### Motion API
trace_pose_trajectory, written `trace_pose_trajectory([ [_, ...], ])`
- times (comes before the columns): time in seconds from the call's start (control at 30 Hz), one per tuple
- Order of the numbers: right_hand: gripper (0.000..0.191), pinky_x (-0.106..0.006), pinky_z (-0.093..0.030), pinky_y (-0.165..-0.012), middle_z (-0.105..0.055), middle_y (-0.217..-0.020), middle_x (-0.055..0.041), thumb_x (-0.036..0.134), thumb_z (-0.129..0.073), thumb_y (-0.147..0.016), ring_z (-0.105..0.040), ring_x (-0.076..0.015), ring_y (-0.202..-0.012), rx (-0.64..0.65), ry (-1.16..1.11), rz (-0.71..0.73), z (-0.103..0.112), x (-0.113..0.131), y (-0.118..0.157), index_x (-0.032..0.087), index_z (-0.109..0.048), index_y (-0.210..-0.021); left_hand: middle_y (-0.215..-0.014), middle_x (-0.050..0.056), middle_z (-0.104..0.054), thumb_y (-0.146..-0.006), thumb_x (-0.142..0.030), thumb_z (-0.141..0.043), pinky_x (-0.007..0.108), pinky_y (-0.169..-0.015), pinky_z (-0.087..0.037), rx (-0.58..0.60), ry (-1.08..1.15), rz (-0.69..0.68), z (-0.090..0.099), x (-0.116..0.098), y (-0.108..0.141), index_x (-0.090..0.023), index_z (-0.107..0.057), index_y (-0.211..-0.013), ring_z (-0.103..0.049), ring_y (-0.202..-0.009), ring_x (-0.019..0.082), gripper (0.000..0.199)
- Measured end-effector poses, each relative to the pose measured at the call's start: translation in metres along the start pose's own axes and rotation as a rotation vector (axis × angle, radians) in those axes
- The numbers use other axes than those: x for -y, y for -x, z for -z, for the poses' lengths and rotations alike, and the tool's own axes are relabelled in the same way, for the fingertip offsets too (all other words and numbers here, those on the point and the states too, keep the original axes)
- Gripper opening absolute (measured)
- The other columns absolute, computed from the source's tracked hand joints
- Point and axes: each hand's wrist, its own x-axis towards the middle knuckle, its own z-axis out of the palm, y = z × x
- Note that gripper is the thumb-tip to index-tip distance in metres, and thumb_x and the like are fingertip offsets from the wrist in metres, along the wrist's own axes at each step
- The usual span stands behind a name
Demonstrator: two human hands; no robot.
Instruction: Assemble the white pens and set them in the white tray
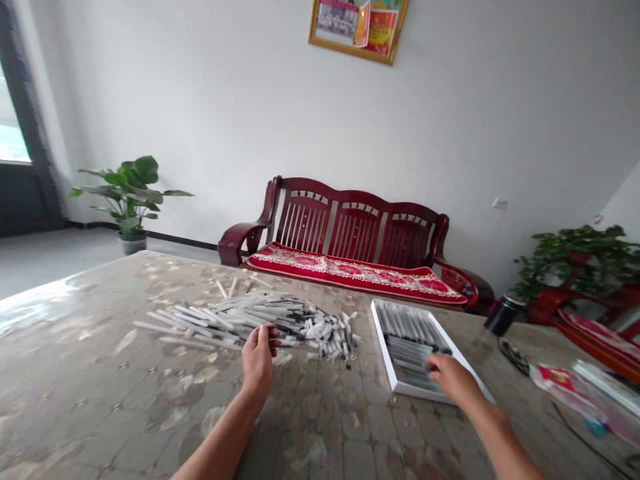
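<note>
A loose heap of whitish pen barrels lies on the patterned table, with a pile of short clear caps at its right end. My left hand is at the near edge of the heap, its fingers curled together; what they hold, if anything, is too small to name. To the right, a white open box holds two rows of dark-tipped pens. Over the box's near right part is my right hand, fingers pinched and slightly blurred; anything between them cannot be made out.
A black cylinder with a cable stands right of the box. Plastic packaging and a dark wire lie at the table's right side. Beyond the table are a red wooden bench and potted plants.
</note>
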Motion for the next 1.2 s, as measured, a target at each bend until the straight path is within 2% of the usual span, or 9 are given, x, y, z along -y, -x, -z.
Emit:
trace_pose_trajectory([
  [0.13, 0.027, -0.024, -0.043, -0.078, -0.075, -0.087, -0.0019, 0.002, -0.059, -0.068, -0.068, -0.0195, -0.090, 0.174, -0.002, 0.060, 0.007, -0.005, -0.004, 0.025, -0.073, -0.074, -0.063, 0.000, -0.062, -0.060, -0.065, -0.066, 0.022, -0.043, -0.034, -0.054, 0.008, 0.020, 0.002, -0.003, -0.002, -0.016, -0.064, -0.081, -0.050, -0.047, 0.010, 0.054],
  [0.23, 0.025, -0.027, -0.045, -0.082, -0.075, -0.090, -0.0037, 0.006, -0.058, -0.071, -0.068, -0.0218, -0.092, 0.109, -0.009, 0.066, 0.012, 0.005, -0.005, 0.025, -0.073, -0.074, -0.062, -0.001, -0.061, -0.061, -0.064, -0.066, 0.022, -0.042, -0.034, -0.073, 0.023, 0.015, 0.002, -0.004, -0.003, -0.016, -0.064, -0.080, -0.049, -0.046, 0.010, 0.052],
  [0.3, 0.023, -0.029, -0.046, -0.084, -0.075, -0.094, -0.0051, 0.012, -0.056, -0.075, -0.068, -0.0226, -0.093, 0.051, -0.076, 0.093, 0.011, 0.026, -0.004, 0.025, -0.073, -0.078, -0.062, -0.001, -0.060, -0.062, -0.063, -0.065, 0.022, -0.042, -0.034, -0.076, 0.043, 0.014, 0.002, -0.004, -0.003, -0.016, -0.064, -0.080, -0.049, -0.046, 0.010, 0.051],
  [0.5, 0.024, -0.029, -0.049, -0.083, -0.075, -0.094, -0.0046, 0.019, -0.052, -0.081, -0.068, -0.0210, -0.090, 0.082, -0.326, 0.320, -0.018, 0.149, 0.003, 0.024, -0.074, -0.089, -0.061, -0.002, -0.059, -0.063, -0.059, -0.064, 0.021, -0.041, -0.032, -0.112, 0.075, 0.029, 0.001, -0.006, -0.002, -0.016, -0.064, -0.079, -0.047, -0.045, 0.010, 0.046],
  [0.63, 0.024, -0.029, -0.050, -0.081, -0.072, -0.096, -0.0033, 0.014, -0.056, -0.082, -0.068, -0.0195, -0.090, 0.028, -0.251, 0.484, -0.049, 0.234, 0.002, 0.026, -0.074, -0.092, -0.061, -0.002, -0.059, -0.066, -0.056, -0.061, 0.022, -0.041, -0.031, -0.159, 0.069, 0.022, 0.003, -0.006, -0.005, -0.017, -0.064, -0.077, -0.046, -0.044, 0.009, 0.040],
  [0.77, 0.023, -0.028, -0.049, -0.079, -0.069, -0.099, -0.0049, 0.010, -0.062, -0.080, -0.066, -0.0202, -0.094, -0.048, -0.078, 0.547, -0.070, 0.283, -0.008, 0.027, -0.073, -0.092, -0.062, -0.001, -0.060, -0.069, -0.056, -0.057, 0.023, -0.042, -0.034, -0.165, 0.030, 0.027, 0.006, 0.000, -0.010, -0.018, -0.064, -0.078, -0.049, -0.045, 0.011, 0.039],
  [0.93, 0.019, -0.031, -0.049, -0.077, -0.068, -0.100, -0.0104, 0.006, -0.062, -0.080, -0.065, -0.0241, -0.095, -0.055, 0.132, 0.551, -0.079, 0.300, -0.020, 0.022, -0.073, -0.082, -0.065, 0.001, -0.062, -0.075, -0.061, -0.051, 0.025, -0.046, -0.038, -0.156, -0.063, -0.020, 0.008, 0.009, -0.017, -0.020, -0.065, -0.079, -0.052, -0.048, 0.013, 0.044],
  [1.07, 0.019, -0.032, -0.049, -0.076, -0.069, -0.102, -0.0103, 0.008, -0.059, -0.084, -0.065, -0.0248, -0.098, -0.022, 0.270, 0.536, -0.080, 0.298, -0.020, 0.021, -0.072, -0.091, -0.067, 0.002, -0.063, -0.077, -0.061, -0.051, 0.026, -0.049, -0.040, -0.172, -0.079, -0.034, 0.010, 0.009, -0.020, -0.020, -0.065, -0.081, -0.053, -0.051, 0.014, 0.043],
  [1.2, 0.014, -0.032, -0.047, -0.076, -0.072, -0.099, -0.0085, 0.015, -0.058, -0.089, -0.065, -0.0246, -0.098, -0.053, 0.249, 0.521, -0.076, 0.296, -0.016, 0.021, -0.070, -0.094, -0.069, 0.002, -0.064, -0.077, -0.054, -0.055, 0.027, -0.053, -0.042, -0.180, -0.083, -0.034, 0.011, 0.006, -0.020, -0.020, -0.065, -0.082, -0.055, -0.054, 0.016, 0.036],
])
